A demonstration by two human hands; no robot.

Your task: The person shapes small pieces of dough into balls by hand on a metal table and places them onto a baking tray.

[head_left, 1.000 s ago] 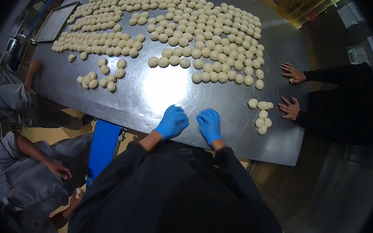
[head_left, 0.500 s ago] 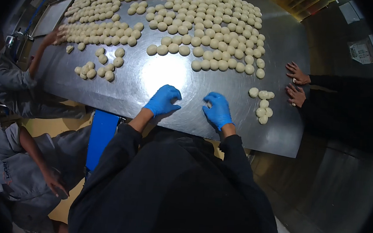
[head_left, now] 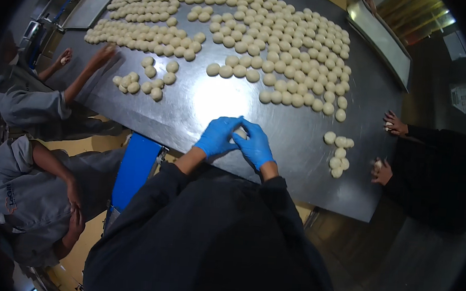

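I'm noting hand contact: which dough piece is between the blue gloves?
The partly hidden dough piece cupped between the left hand and right hand, near the front of the table. The other dough balls are apart from these hands.

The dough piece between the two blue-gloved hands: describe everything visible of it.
The dough piece is pale and off-white, and looks soft. Only a small patch shows, in the gap between the gloved left hand and right hand, which cup it from both sides; the fingers hide its full outline. It is near the metal table's near edge; whether it rests on the surface cannot be seen.
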